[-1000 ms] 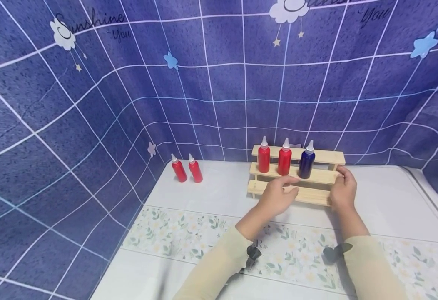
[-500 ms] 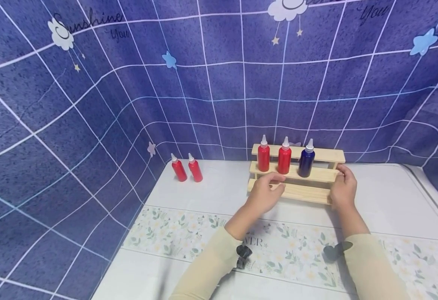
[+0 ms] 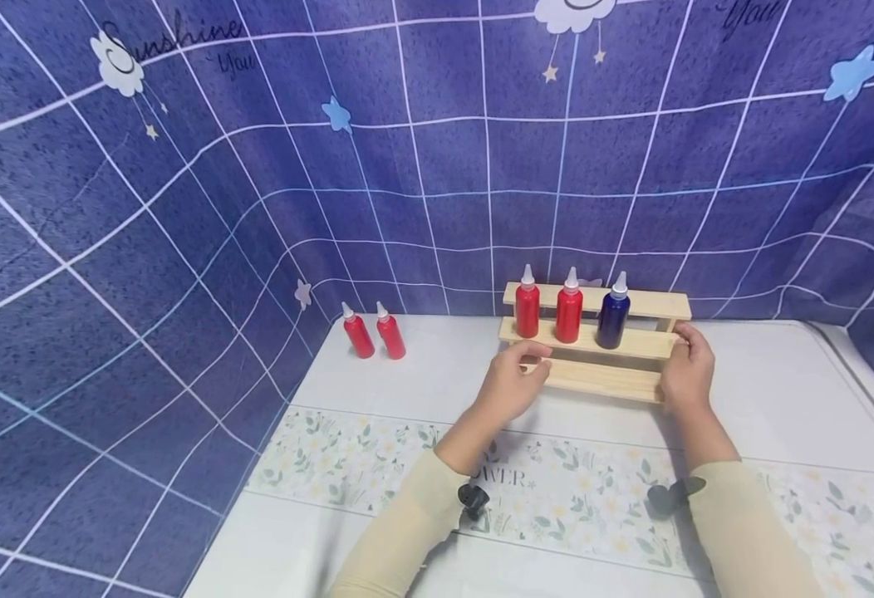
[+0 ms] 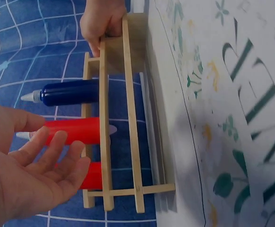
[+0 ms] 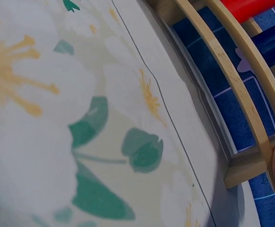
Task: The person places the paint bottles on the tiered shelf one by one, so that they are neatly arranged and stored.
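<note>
A three-step wooden rack stands near the back of the table. On its middle step, two red squeeze bottles and a dark blue squeeze bottle stand upright in a row, all with white pointed tips. My right hand grips the rack's right end. My left hand hovers in front of the rack's left part, fingers loosely bent and holding nothing. In the left wrist view, that left hand overlaps the red bottles, and the blue bottle lies beyond its fingertips.
Two more red squeeze bottles stand side by side at the table's back left. A floral strip runs across the white tabletop. Behind hangs a blue checked curtain that also covers the left side.
My left hand has moved left along the front of the rack, from below the blue bottle to below the leftmost red one. My right hand stays on the rack's right end.
</note>
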### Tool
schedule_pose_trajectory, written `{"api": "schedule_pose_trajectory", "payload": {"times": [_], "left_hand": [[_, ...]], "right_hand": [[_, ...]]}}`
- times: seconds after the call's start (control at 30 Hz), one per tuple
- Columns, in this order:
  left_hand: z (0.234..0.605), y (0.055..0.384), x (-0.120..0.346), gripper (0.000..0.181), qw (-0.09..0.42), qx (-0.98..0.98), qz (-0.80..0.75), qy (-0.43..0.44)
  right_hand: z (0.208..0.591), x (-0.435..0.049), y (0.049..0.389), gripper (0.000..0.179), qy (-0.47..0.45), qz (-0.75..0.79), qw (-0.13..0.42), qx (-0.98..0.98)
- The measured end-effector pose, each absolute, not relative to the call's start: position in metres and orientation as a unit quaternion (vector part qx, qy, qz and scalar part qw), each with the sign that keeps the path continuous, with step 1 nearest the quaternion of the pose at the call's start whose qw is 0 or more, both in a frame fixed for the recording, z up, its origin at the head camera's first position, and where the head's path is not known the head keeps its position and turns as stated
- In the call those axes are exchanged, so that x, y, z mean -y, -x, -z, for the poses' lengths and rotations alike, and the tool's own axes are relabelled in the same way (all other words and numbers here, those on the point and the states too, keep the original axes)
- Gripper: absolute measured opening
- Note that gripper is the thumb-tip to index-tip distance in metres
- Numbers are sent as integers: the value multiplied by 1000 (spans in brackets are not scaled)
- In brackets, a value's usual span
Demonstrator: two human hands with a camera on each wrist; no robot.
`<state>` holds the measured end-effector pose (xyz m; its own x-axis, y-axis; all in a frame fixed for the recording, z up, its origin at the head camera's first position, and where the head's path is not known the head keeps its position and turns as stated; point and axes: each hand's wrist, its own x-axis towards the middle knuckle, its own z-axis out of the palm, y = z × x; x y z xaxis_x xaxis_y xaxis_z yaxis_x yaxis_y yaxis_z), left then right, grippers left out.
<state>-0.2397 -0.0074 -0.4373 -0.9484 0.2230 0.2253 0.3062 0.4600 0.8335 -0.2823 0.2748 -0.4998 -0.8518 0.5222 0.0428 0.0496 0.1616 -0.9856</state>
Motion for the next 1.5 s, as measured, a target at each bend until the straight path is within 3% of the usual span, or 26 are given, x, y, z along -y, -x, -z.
{"api": "schedule_pose_trajectory", "payload": {"times": [1.5], "left_hand": [[443, 255, 68, 28, 84, 835, 535, 99]], "right_hand": [[497, -273, 278, 50, 194, -604, 183, 751]]}}
